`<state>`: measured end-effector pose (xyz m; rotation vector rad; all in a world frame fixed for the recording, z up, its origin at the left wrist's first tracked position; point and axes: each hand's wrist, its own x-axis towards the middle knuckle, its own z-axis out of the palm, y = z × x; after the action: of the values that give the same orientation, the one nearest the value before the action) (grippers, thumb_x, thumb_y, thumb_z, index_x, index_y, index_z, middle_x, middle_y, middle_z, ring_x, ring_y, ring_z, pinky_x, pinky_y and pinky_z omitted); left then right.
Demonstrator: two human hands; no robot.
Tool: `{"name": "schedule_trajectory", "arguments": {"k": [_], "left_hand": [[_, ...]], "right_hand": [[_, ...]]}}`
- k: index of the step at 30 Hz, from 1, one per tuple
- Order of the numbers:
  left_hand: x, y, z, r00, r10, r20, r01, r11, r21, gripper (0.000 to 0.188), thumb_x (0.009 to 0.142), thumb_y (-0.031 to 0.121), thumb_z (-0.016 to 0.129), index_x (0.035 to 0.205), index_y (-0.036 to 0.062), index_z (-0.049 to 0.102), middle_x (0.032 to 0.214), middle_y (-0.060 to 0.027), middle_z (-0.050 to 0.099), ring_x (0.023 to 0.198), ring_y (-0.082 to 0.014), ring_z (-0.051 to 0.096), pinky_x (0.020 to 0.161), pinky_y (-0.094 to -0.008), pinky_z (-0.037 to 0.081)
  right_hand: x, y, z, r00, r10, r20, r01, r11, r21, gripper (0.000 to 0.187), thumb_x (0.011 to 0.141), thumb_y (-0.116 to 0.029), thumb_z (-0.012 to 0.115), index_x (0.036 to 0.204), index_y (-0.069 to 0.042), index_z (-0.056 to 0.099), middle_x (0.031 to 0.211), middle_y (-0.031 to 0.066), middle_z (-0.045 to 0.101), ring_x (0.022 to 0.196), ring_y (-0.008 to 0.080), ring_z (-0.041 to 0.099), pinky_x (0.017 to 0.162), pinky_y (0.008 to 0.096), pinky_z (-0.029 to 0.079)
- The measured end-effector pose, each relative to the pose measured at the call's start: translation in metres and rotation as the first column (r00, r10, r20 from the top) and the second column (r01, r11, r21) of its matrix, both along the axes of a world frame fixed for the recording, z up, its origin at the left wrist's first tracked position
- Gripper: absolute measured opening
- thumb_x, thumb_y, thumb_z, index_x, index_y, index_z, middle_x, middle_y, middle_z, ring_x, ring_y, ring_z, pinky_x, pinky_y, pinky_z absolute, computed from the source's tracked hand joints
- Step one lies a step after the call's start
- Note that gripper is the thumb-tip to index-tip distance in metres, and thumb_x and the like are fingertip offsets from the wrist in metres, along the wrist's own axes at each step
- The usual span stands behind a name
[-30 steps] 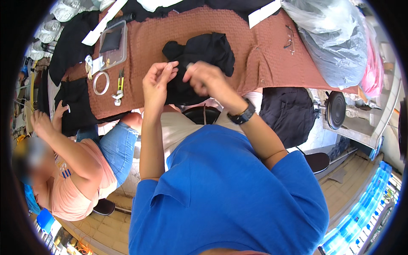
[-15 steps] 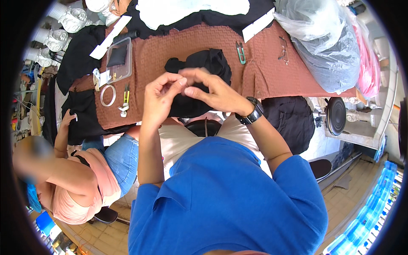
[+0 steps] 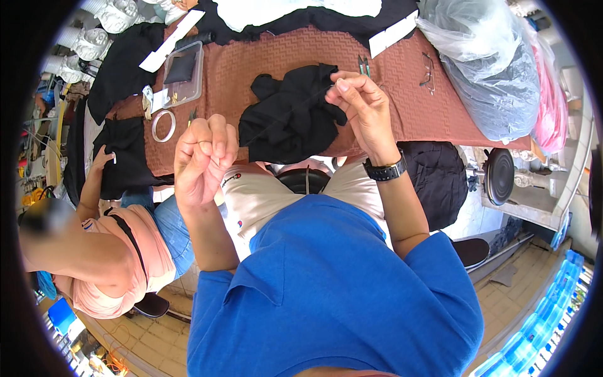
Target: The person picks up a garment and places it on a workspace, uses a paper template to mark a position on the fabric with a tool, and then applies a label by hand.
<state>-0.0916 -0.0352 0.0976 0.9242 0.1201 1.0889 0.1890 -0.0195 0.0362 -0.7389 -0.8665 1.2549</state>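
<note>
Whatever the left hand [image 3: 204,160] pinches is too small to tell.

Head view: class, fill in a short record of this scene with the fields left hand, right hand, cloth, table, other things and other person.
left hand: left hand raised, fingers pinched, clear of the cloth
right hand: right hand pinched at the edge of the black cloth
cloth: crumpled, lying on the table
table: brown patterned cover
other things: white ring, clear tray, glasses, plastic bags
other person: seated on the left, hand on another black cloth
</note>
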Motion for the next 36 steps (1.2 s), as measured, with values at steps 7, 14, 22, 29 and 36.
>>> {"name": "schedule_trajectory", "arguments": {"k": [7,14,22,29,36], "left_hand": [[0.024,-0.006,-0.015,0.723,0.294,-0.626,-0.290,0.951,0.111,0.041,0.096,-0.001,0.062,0.137,-0.0004,0.059,0.129,-0.0129,0.066,0.074,-0.0068,0.058,0.070,-0.0216,0.049],[0.039,0.002,-0.028,0.763,0.208,-0.612,-0.182,0.978,0.106,0.053,0.091,-0.008,0.061,0.143,0.0014,0.054,0.141,-0.0133,0.058,0.074,-0.0053,0.057,0.072,-0.0211,0.051],[0.045,-0.001,-0.032,0.777,0.193,-0.599,-0.170,0.981,0.096,0.058,0.090,-0.010,0.062,0.145,0.0005,0.050,0.143,-0.0115,0.055,0.077,-0.0056,0.057,0.073,-0.0215,0.051],[0.051,0.000,-0.059,0.663,0.387,-0.641,-0.386,0.910,0.150,0.022,0.094,0.002,0.069,0.116,-0.0009,0.066,0.109,-0.0058,0.068,0.075,-0.0049,0.056,0.070,-0.0214,0.050],[0.058,-0.001,-0.058,0.557,0.509,-0.656,-0.490,0.839,0.235,0.007,0.093,0.005,0.073,0.097,-0.0003,0.071,0.083,0.0022,0.064,0.072,-0.0027,0.053,0.065,-0.0185,0.042]], "right_hand": [[-0.015,-0.010,0.013,0.974,0.199,0.111,-0.195,0.980,-0.047,0.007,0.095,-0.003,0.068,0.102,0.000,0.069,0.096,0.0083,0.070,0.085,0.0139,0.069,0.079,0.0282,0.058],[-0.025,-0.010,0.005,0.863,0.479,0.162,-0.448,0.873,-0.195,0.021,0.093,-0.009,0.073,0.112,0.001,0.071,0.095,0.0029,0.068,0.078,0.0086,0.058,0.072,0.0225,0.049],[-0.032,-0.011,-0.005,0.855,0.487,-0.181,-0.519,0.808,-0.277,0.021,0.095,-0.008,0.071,0.114,0.000,0.070,0.098,0.0029,0.068,0.080,0.0088,0.057,0.073,0.0227,0.050],[-0.037,-0.013,-0.011,0.917,0.395,-0.050,-0.395,0.889,-0.233,0.016,0.093,-0.011,0.074,0.106,-0.004,0.072,0.093,0.0007,0.069,0.080,0.0064,0.060,0.066,0.0188,0.047],[-0.034,-0.013,-0.010,0.941,0.333,-0.066,-0.338,0.905,-0.257,0.016,0.093,-0.007,0.073,0.108,-0.002,0.071,0.097,0.0037,0.069,0.081,0.0090,0.059,0.071,0.0218,0.048]]}}
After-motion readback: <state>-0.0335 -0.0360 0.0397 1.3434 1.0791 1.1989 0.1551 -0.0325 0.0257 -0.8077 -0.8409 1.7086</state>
